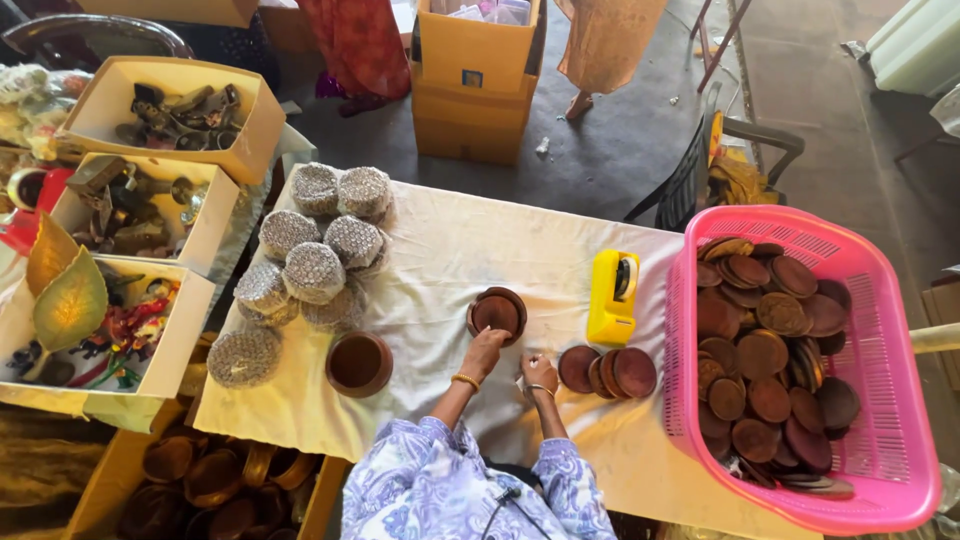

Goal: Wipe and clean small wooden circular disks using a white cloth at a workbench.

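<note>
My left hand (485, 350), with a gold bangle at the wrist, reaches forward and grips the near rim of a round brown dish (497, 312) lying on the white cloth (450, 250). My right hand (540, 372) rests on the cloth just to the right with its fingers curled. A small pale bit shows at its left side, and I cannot tell whether the hand holds it. A few brown lids (607, 371) lie overlapping right of that hand. A brown bowl (359, 363) stands to the left of my left arm.
A yellow tape dispenser (612, 296) stands behind the lids. A pink basket (880, 330) full of brown lids fills the right. Several mesh-wrapped bundles (315, 245) are piled at the left. Open boxes of figurines (165, 110) and a cardboard carton (470, 90) stand beyond.
</note>
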